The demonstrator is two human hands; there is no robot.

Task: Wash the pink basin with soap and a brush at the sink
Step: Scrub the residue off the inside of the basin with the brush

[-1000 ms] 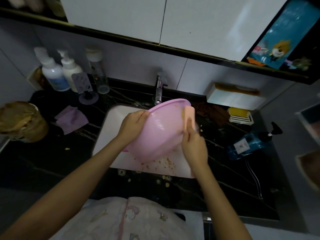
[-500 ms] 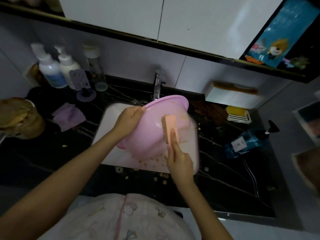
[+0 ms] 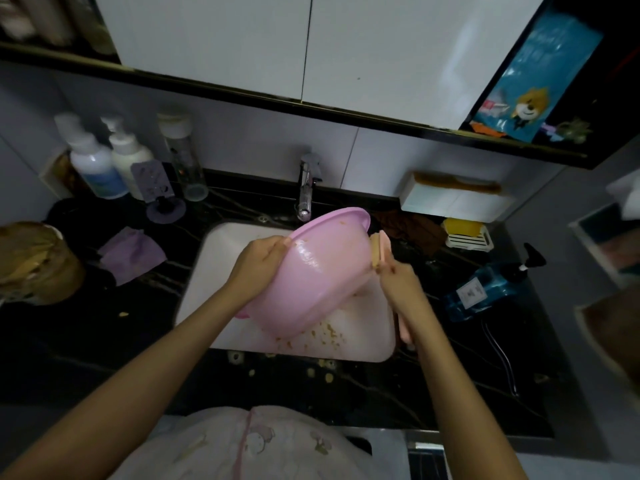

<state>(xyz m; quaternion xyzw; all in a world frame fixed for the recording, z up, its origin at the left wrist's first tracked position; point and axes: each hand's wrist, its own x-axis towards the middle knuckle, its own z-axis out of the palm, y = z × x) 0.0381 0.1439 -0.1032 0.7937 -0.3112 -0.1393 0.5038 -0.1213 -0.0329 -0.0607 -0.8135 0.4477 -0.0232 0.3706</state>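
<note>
My left hand point(image 3: 258, 263) has its fingers curled over the basin point(image 3: 322, 271) rim at 9 o'clock. My right hand point(image 3: 398, 282) pinches the brush point(image 3: 380, 247) against the basin's outer wall at 3 o'clock. The basin is tilted above the sink point(image 3: 207, 258), its top edge just under the tap point(image 3: 306, 188) at 12. A bottle point(image 3: 485, 292) lies on its side at 3 o'clock. The basin's inside faces away and cannot be seen.
</note>
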